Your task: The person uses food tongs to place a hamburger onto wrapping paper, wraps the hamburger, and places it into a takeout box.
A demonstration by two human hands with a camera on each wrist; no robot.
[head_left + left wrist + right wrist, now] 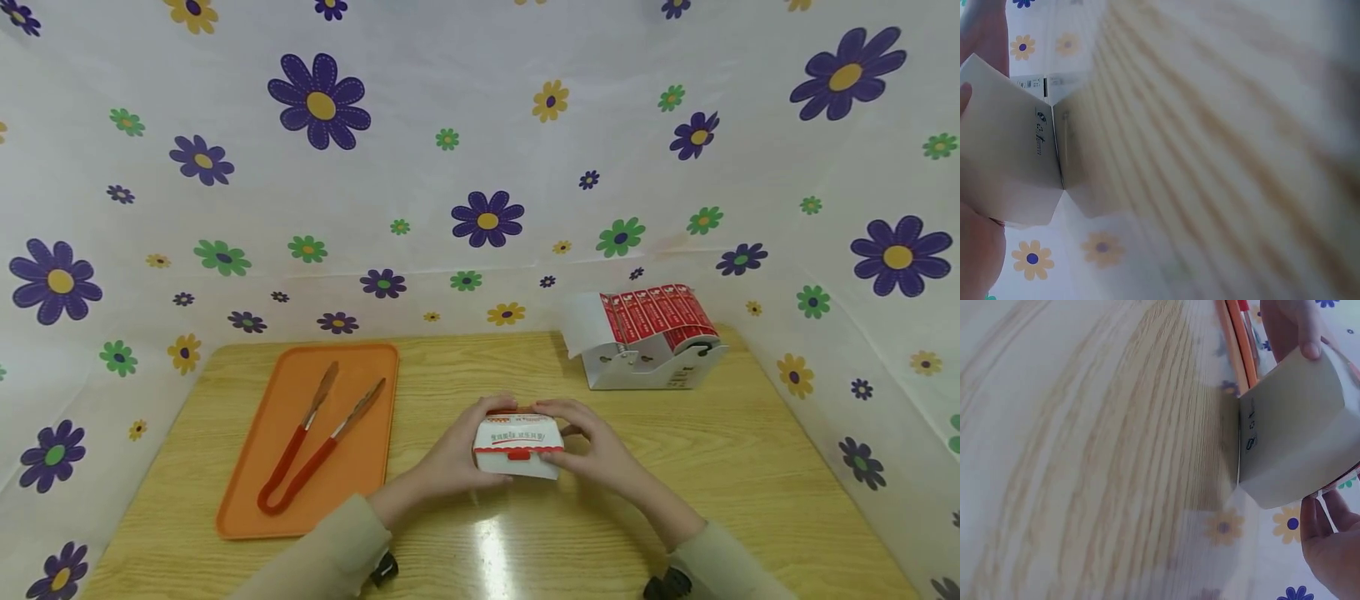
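Both hands hold a small white paper food box [517, 447] with a scalloped red trim and a red front tab, its lid down. My left hand [459, 454] grips its left side, thumb low at the front and fingers over the back top edge. On the right side, my right hand [600, 446] holds it with the thumb at the front and the fingertips at the back of the lid. Seen in the left wrist view, the box's plain front wall [1010, 150] meets the tabletop at its lower edge. The right wrist view shows the same wall [1297, 425] between the two hands.
At the left, an orange tray [258, 450] bears tongs [300, 477] with red handles, their arms spread. A white holder [637, 375] with a row of red printed cartons [660, 315] stands at the back right. Flower-printed cloth [405, 183] hangs behind the wooden table [675, 417].
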